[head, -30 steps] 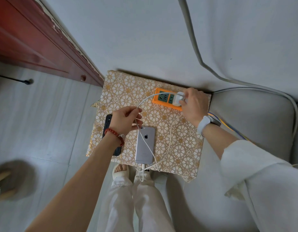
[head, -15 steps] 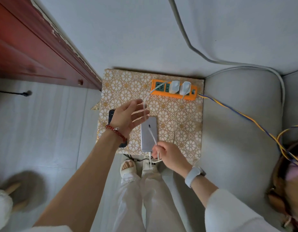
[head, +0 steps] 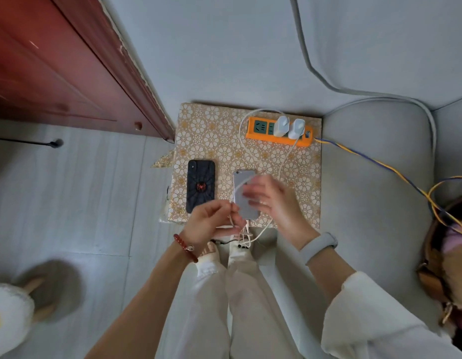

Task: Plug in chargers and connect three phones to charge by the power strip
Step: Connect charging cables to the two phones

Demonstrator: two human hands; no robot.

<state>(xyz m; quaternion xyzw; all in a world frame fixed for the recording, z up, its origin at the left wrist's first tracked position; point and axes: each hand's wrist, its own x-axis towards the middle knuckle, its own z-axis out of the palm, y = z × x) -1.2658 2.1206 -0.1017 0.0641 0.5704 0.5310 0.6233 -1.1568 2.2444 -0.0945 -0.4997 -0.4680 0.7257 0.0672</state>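
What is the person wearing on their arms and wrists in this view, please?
The left hand has a red bead bracelet with a small silver charm at the wrist; that forearm is bare. The right hand has a pale grey wristband, and a loose white sleeve covers the arm above it.

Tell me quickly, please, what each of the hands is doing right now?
Left hand: pinching a white charging cable.
Right hand: open, blurred, over the silver phone.

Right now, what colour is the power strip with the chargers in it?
Bright orange with dark green sockets: the power strip shows best in the head view.
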